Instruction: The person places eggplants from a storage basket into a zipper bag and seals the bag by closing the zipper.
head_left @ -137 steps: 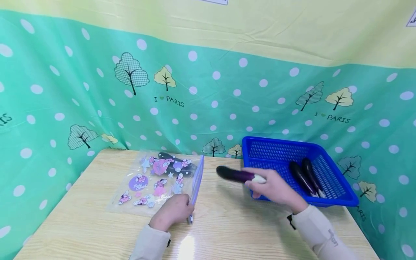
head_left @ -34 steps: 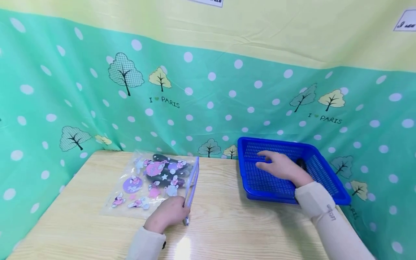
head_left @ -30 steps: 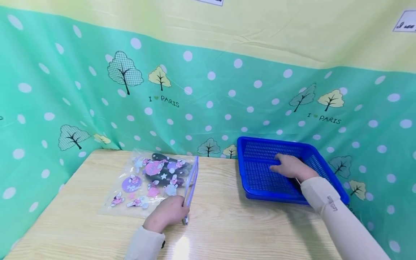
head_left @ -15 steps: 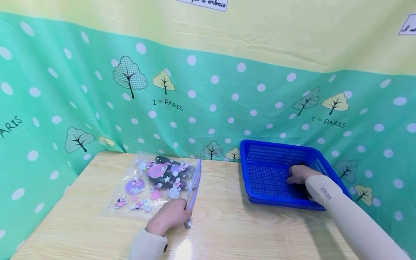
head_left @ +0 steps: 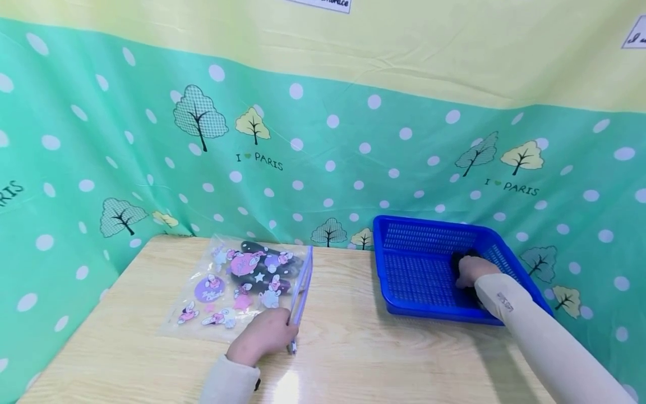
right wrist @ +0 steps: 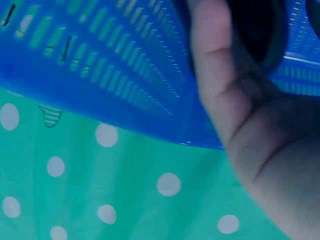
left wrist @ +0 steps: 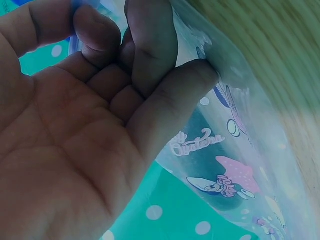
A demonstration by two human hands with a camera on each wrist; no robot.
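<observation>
In the head view, my left hand (head_left: 264, 334) pinches the purple-edged opening of a clear zip bag (head_left: 199, 306) printed with pink and purple cartoons. Dark eggplants (head_left: 277, 284) lie inside the bag, seen through the film. Its palm and curled fingers show close up in the left wrist view, beside the bag film (left wrist: 270, 145). On the other side, my right hand (head_left: 473, 272) is down inside the blue basket (head_left: 431, 224), its fingers around a dark eggplant (head_left: 456, 261). The right wrist view has the thumb along the eggplant's dark skin (right wrist: 257, 30); the fingertips are hidden.
Both the bag and the basket stand on a light wooden table (head_left: 348, 336). A green and yellow cloth (head_left: 313, 151) with dots and trees hangs right behind them. The basket's raised walls surround the right hand.
Earlier, my right hand held an eggplant between basket and bag; another eggplant then shows in the bag. It has since reached back into the basket and gripped an eggplant. The left hand stays.
</observation>
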